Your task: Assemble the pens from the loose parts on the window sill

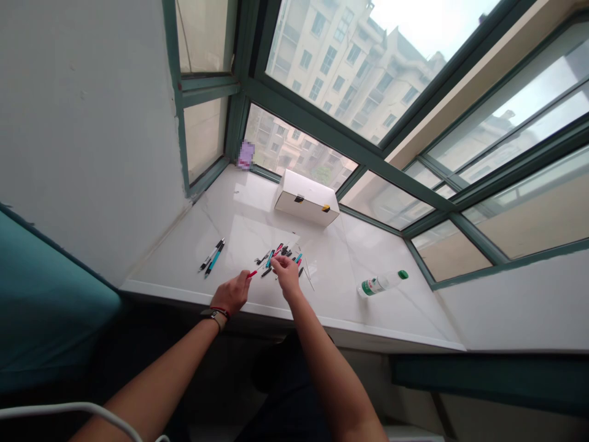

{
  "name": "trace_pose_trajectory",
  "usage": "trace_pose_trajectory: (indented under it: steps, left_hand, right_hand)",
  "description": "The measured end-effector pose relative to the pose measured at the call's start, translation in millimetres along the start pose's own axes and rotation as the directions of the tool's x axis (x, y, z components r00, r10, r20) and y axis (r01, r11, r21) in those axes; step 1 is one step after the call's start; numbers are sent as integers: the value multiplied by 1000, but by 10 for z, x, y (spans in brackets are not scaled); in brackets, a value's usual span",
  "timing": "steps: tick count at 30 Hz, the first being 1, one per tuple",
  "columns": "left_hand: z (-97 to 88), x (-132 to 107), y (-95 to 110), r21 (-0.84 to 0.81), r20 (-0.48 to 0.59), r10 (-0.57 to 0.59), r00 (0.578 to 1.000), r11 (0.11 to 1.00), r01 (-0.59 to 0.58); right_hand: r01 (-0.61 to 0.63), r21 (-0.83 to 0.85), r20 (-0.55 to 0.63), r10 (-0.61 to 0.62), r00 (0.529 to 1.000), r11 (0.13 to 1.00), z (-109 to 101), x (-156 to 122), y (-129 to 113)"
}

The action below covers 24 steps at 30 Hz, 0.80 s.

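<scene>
My left hand (232,294), a dark band and a red cord round its wrist, is closed on a red pen barrel (251,274). A thin, pale piece points out of the barrel towards the right hand. Just right of it, my right hand (286,274) has its fingers pinched together; what they hold is too small to make out. Under and beyond the fingers lies a loose pile of pen parts (288,250) in black, blue and red. To the left, a white-and-black pen (210,256) and a blue-and-black pen (214,259) lie side by side.
A white box (306,205) with black-and-yellow tape tabs stands near the window behind the parts. On the right is a clear bottle (380,284) with a green cap. A purple item (245,155) stands in the far left corner. The white sill's front edge (184,293) runs below my hands.
</scene>
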<state>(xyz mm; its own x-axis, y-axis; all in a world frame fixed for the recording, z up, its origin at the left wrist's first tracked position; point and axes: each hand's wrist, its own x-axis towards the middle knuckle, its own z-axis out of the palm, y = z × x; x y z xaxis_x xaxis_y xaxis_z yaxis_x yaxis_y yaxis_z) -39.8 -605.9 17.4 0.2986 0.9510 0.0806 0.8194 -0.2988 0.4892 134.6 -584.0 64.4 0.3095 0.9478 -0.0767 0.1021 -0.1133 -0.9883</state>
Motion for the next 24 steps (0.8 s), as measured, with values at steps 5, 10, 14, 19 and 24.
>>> trace_pose_trajectory:
  steps: [5, 10, 14, 19, 24]
  left_hand:
    - [9, -3, 1, -16, -27, 27, 999, 999, -28]
    - [-1, -7, -2, -26, -52, 61, 997, 998, -62]
    - [-10, -5, -7, -26, -84, 98, 992, 995, -101]
    - [-8, -3, -9, -14, -90, 96, 991, 995, -98]
    - [-13, -9, -9, -22, -85, 90, 992, 995, -92]
  right_hand:
    - [174, -308, 183, -121, 976, 935, -250, 82, -186]
    - [262, -458, 364, -90, 927, 849, -399, 160, -356]
    - [300, -440, 445, -84, 891, 847, -413, 140, -351]
    - [306, -332, 439, -141, 887, 892, -285, 11, -195]
    - [113, -119, 251, -80, 965, 986, -82, -130, 49]
